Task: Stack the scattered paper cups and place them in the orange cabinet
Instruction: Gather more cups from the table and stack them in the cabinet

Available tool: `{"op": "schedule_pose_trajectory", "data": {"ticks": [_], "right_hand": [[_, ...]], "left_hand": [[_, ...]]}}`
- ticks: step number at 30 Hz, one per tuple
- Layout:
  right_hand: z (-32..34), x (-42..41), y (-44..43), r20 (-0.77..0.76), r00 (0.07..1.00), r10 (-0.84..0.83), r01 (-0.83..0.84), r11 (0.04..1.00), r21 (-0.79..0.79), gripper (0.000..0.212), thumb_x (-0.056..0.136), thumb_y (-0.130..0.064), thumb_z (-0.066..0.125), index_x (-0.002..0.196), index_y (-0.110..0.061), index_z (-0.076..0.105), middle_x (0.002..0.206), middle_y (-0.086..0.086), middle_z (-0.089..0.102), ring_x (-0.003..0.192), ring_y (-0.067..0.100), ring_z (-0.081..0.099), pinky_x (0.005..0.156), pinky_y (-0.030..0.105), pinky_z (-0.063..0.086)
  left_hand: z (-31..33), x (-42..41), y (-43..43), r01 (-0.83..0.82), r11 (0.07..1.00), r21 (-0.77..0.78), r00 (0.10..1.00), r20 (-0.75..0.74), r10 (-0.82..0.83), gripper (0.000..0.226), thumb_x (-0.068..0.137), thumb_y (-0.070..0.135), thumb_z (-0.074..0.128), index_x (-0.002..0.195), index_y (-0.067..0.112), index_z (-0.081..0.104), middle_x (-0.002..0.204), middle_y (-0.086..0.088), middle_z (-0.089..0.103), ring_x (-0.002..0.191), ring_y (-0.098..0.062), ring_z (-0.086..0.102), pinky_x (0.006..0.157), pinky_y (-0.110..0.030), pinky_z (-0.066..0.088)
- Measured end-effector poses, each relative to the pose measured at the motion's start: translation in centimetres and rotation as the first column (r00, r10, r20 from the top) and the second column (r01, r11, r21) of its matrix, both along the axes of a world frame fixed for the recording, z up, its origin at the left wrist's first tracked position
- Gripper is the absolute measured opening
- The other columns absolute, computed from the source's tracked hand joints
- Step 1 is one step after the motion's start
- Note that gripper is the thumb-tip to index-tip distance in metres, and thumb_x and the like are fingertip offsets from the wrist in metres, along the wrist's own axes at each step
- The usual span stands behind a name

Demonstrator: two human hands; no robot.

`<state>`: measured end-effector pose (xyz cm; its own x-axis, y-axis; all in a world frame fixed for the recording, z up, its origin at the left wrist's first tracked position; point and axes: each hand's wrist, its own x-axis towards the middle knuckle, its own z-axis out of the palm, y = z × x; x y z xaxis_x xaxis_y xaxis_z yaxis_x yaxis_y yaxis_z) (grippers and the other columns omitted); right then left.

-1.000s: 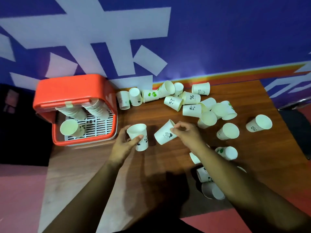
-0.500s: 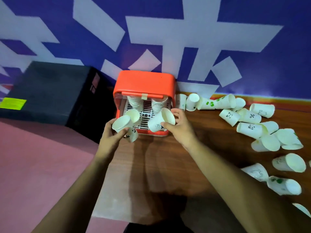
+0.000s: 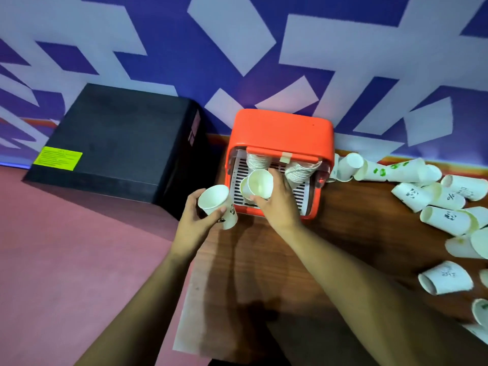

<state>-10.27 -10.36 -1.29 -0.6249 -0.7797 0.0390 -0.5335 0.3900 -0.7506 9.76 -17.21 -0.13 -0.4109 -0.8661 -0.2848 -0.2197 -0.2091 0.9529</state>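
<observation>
Head view. The left hand has its grip clamped round a white paper cup with a black print, tilted, mouth up, just in front of the left corner of the open orange plastic cabinet. The right hand has its grip curled round a second white paper cup, held at the cabinet's opening above the white slatted grille. Two nested stacks of paper cups sit inside at the back. One more cup seems to lie behind the held one, but it is partly hidden. The loose white paper cups lie scattered on the brown wooden surface, to the right.
</observation>
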Motion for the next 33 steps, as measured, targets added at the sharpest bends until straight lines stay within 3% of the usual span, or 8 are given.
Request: {"op": "schedule_pose_trajectory", "data": {"ticks": [3, 5, 16, 19, 22, 24, 29, 33], "right_hand": [[-1.6, 0.2, -0.7, -0.075, 0.996, 0.044, -0.034, 0.991, 0.126, 0.082, 0.071, -0.030, 0.084, 0.140, -0.012, 0.043, 0.134, 0.007, 0.056, 0.125, 0.027, 0.051, 0.104, 0.037, 0.041], [-2.6, 0.1, -1.0, -0.064, 0.996, 0.065, -0.051, 0.979, 0.199, 0.087, 0.069, -0.031, 0.086, 0.142, -0.014, 0.042, 0.135, 0.007, 0.056, 0.126, 0.027, 0.050, 0.105, 0.036, 0.040], [-3.3, -1.0, -0.5, 0.236, 0.971, 0.040, -0.097, 0.967, 0.235, 0.094, 0.075, -0.023, 0.084, 0.152, -0.019, 0.029, 0.151, 0.003, 0.042, 0.138, 0.018, 0.040, 0.108, 0.027, 0.033], [-2.8, -1.7, 0.3, 0.302, 0.953, 0.008, -0.082, 0.969, 0.235, 0.076, 0.083, -0.016, 0.074, 0.149, -0.021, 0.036, 0.149, 0.000, 0.046, 0.137, 0.015, 0.042, 0.111, 0.028, 0.034], [-2.0, -2.2, 1.0, 0.454, 0.890, -0.032, -0.020, 0.994, 0.109, 0.047, 0.091, -0.006, 0.060, 0.137, -0.013, 0.052, 0.137, 0.001, 0.058, 0.127, 0.012, 0.053, 0.111, 0.038, 0.041], [-1.3, -2.5, 1.2, 0.538, 0.839, -0.086, 0.069, 0.996, 0.051, 0.033, 0.096, -0.011, 0.055, 0.128, -0.015, 0.060, 0.129, 0.001, 0.064, 0.121, 0.012, 0.059, 0.108, 0.039, 0.045], [-1.0, -2.7, 1.1, 0.674, 0.724, -0.146, 0.147, 0.988, 0.056, 0.021, 0.102, -0.029, 0.048, 0.118, -0.034, 0.060, 0.130, 0.000, 0.063, 0.120, 0.015, 0.060, 0.100, 0.036, 0.049], [-1.9, -2.3, 0.7, 0.635, 0.760, -0.139, 0.077, 0.989, 0.124, 0.037, 0.100, -0.024, 0.053, 0.137, -0.019, 0.055, 0.132, 0.003, 0.061, 0.119, 0.011, 0.057, 0.106, 0.030, 0.043]], "left_hand": [[-0.3, -0.1, -0.8, 0.021, 1.000, 0.001, 1.000, 0.002, -0.021, 0.059, 0.070, 0.048, 0.083, 0.122, 0.038, 0.056, 0.125, 0.008, 0.063, 0.119, -0.015, 0.061, 0.097, -0.051, 0.052], [-0.3, -0.4, -1.3, 0.017, 1.000, -0.004, 1.000, 0.002, -0.017, 0.058, 0.070, 0.045, 0.083, 0.121, 0.039, 0.056, 0.125, 0.008, 0.063, 0.118, -0.013, 0.061, 0.099, -0.051, 0.053], [-0.5, -3.4, -2.5, 0.061, 0.996, -0.061, 0.994, -0.089, -0.066, 0.058, 0.082, 0.018, 0.083, 0.132, 0.025, 0.054, 0.131, 0.009, 0.059, 0.127, -0.013, 0.054, 0.110, -0.042, 0.046], [-0.8, -4.3, -2.4, 0.080, 0.995, -0.065, 0.991, -0.101, -0.086, 0.058, 0.082, 0.019, 0.084, 0.131, 0.028, 0.055, 0.132, 0.009, 0.058, 0.128, -0.015, 0.053, 0.110, -0.045, 0.046], [-1.1, -5.3, -2.0, 0.144, 0.986, -0.089, 0.984, -0.096, -0.152, 0.061, 0.082, 0.017, 0.084, 0.134, 0.027, 0.054, 0.134, 0.008, 0.057, 0.128, -0.014, 0.053, 0.107, -0.035, 0.048], [-1.3, -6.2, -1.8, 0.199, 0.974, -0.109, 0.974, -0.085, -0.209, 0.063, 0.081, 0.015, 0.084, 0.135, 0.027, 0.052, 0.135, 0.008, 0.056, 0.129, -0.013, 0.052, 0.105, -0.029, 0.047], [-2.7, -8.0, -2.2, 0.315, 0.920, -0.235, 0.949, 0.105, -0.298, 0.062, 0.076, 0.011, 0.086, 0.121, 0.039, 0.053, 0.123, 0.017, 0.059, 0.115, 0.008, 0.053, 0.097, -0.015, 0.042], [-5.1, -8.1, -3.4, 0.470, 0.871, -0.144, 0.846, 0.357, -0.397, 0.088, 0.072, 0.034, 0.086, 0.149, 0.023, 0.043, 0.140, -0.003, 0.050, 0.131, -0.015, 0.049, 0.110, -0.028, 0.040]]}}
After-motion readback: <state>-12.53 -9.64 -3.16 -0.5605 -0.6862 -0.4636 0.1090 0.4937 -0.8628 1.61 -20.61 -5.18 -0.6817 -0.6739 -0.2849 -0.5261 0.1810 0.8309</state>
